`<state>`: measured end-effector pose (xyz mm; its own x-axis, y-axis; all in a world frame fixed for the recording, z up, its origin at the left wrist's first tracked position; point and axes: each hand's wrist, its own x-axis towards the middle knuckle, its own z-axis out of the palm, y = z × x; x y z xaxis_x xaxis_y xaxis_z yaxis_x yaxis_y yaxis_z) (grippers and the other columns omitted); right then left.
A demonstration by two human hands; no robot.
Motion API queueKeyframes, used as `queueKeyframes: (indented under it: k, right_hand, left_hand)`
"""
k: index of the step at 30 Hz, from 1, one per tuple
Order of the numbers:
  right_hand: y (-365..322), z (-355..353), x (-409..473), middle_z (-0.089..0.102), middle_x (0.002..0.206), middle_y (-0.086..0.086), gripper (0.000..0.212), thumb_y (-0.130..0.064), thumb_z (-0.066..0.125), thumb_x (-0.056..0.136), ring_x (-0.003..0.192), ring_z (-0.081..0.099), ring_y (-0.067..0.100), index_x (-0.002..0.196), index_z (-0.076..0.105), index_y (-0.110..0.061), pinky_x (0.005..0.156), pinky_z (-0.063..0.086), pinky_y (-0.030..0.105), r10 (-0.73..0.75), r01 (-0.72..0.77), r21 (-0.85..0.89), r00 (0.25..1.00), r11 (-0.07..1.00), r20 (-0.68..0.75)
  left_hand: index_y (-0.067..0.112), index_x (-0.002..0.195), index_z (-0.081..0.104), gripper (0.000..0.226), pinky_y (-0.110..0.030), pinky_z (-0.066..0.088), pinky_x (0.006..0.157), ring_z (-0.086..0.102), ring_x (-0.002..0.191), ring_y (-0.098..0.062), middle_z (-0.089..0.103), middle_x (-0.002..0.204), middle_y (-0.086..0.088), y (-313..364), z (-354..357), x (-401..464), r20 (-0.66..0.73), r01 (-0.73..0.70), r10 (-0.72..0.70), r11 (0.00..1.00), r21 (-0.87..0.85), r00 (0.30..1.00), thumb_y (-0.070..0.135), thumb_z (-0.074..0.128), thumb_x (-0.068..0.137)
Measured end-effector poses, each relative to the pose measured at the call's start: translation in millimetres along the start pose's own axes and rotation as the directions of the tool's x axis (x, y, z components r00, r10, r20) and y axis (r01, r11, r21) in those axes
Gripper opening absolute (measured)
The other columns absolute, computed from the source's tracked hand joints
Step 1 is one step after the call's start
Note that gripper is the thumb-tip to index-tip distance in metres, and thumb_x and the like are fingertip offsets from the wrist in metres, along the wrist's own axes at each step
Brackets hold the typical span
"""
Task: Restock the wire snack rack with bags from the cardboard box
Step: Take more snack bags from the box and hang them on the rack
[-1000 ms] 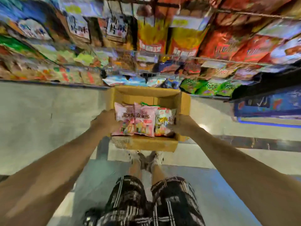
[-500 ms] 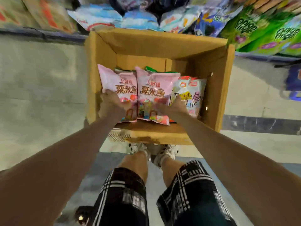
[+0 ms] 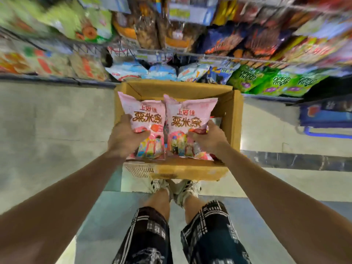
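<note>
An open cardboard box [image 3: 235, 119] sits on a pale plastic basket [image 3: 138, 169] on the floor in front of my feet. Above it I hold two pink snack bags side by side. My left hand [image 3: 125, 138] grips the left pink bag [image 3: 147, 115] by its lower left part. My right hand [image 3: 208, 139] grips the right pink bag [image 3: 188, 115] by its lower right part. Another packet [image 3: 216, 120] peeks out inside the box at the right. The wire snack rack [image 3: 171, 52] stands just behind the box, packed with bags.
The rack's lowest row holds blue-white bags [image 3: 162, 71] and green bags [image 3: 276, 82] right behind the box. A blue crate [image 3: 327, 115] lies on the floor at the right. Grey floor stretches to the left. My legs and shoes [image 3: 175, 187] stand close to the box.
Both hands closed on the two pink bags and lifted them out of the box. The view tilted up, so more of the rack shows.
</note>
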<state>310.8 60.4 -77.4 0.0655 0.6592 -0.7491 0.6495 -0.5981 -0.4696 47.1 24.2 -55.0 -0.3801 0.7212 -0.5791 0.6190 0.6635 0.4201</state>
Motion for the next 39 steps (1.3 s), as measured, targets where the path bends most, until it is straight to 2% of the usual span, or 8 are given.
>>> queueKeyframes:
  k: [3,7,10,13,21,26,34,39]
  right_hand:
    - [-42.5,-70.5,-55.4,0.072,0.090,-0.008,0.050,-0.055,0.082,0.071,0.068,0.066,0.012,0.106,0.060,-0.026,0.050,0.052,0.024,-0.075,0.075,0.022,0.997,0.997,0.004]
    - [-113.2,-167.8,-147.1,0.074,0.084,0.001,0.047,-0.050,0.084,0.071,0.068,0.072,0.028,0.104,0.061,-0.023,0.057,0.063,0.049,-0.178,0.178,0.021,0.984,0.984,-0.009]
    - [-158.1,-230.6,-216.2,0.069,0.079,-0.006,0.044,-0.044,0.085,0.073,0.065,0.069,0.024,0.104,0.060,-0.025,0.051,0.059,0.038,-0.280,0.285,0.061,0.956,0.957,-0.087]
    - [-192.9,-281.0,-274.6,0.073,0.073,-0.004,0.043,-0.048,0.086,0.070,0.055,0.069,0.020,0.096,0.064,-0.023,0.050,0.057,0.037,-0.394,0.407,0.052,0.904,0.912,-0.163]
    - [-264.7,-373.7,-409.0,0.077,0.084,0.001,0.029,-0.037,0.083,0.080,0.058,0.070,0.027,0.099,0.063,-0.025,0.048,0.053,0.032,-0.652,0.689,0.060,0.708,0.723,-0.272]
    - [-296.3,-406.5,-456.6,0.078,0.087,-0.002,0.032,-0.047,0.084,0.072,0.066,0.073,0.026,0.096,0.069,-0.032,0.060,0.057,0.040,-0.742,0.801,0.090,0.585,0.591,-0.327]
    - [-367.1,-449.6,-515.4,0.078,0.091,-0.005,0.042,-0.055,0.084,0.068,0.077,0.076,0.022,0.103,0.066,-0.039,0.061,0.064,0.046,-0.803,0.900,-0.028,0.374,0.436,-0.463]
    - [-422.9,-456.0,-552.6,0.077,0.091,-0.007,0.040,-0.046,0.082,0.078,0.076,0.075,0.015,0.111,0.063,-0.034,0.053,0.058,0.028,-0.815,0.930,-0.094,0.258,0.354,-0.519]
  left_hand:
    - [0.012,0.127,0.051,0.069,-0.033,0.048,0.080,0.065,0.103,-0.027,0.068,0.112,-0.004,49.8,-62.7,-45.7,-0.002,-0.035,0.035,0.997,-0.069,0.999,0.039,0.085,0.074]
    - [0.016,0.126,0.053,0.061,-0.026,0.042,0.073,0.060,0.094,-0.018,0.062,0.106,0.005,120.3,-151.9,-116.1,-0.053,-0.138,0.130,0.971,-0.197,0.990,0.035,0.085,0.076]
    - [0.014,0.122,0.054,0.056,-0.015,0.048,0.067,0.060,0.081,-0.003,0.066,0.105,0.008,163.7,-213.5,-168.1,-0.124,-0.240,0.211,0.923,-0.300,0.970,0.029,0.085,0.078]
    - [0.018,0.115,0.060,0.053,-0.027,0.058,0.078,0.067,0.084,0.002,0.071,0.100,0.014,198.1,-270.0,-210.9,-0.199,-0.332,0.279,0.885,-0.326,0.940,0.036,0.087,0.073]
    - [0.016,0.137,0.047,0.071,-0.029,0.042,0.081,0.057,0.104,-0.018,0.056,0.111,0.011,283.8,-392.1,-329.3,-0.465,-0.604,0.447,0.748,-0.275,0.764,0.038,0.082,0.080]
    - [0.013,0.124,0.055,0.057,-0.002,0.041,0.057,0.054,0.078,0.012,0.057,0.094,0.023,316.1,-444.7,-366.0,-0.574,-0.719,0.504,0.654,-0.234,0.645,0.024,0.085,0.078]
    - [0.021,0.126,0.053,0.075,-0.032,0.055,0.081,0.068,0.094,-0.012,0.064,0.114,0.006,354.8,-536.7,-395.6,-0.706,-0.837,0.536,0.526,-0.149,0.463,0.041,0.091,0.065]
    - [0.020,0.131,0.051,0.078,-0.043,0.056,0.087,0.066,0.097,-0.006,0.063,0.110,0.016,373.6,-594.6,-396.8,-0.753,-0.898,0.544,0.416,-0.141,0.370,0.040,0.091,0.067]
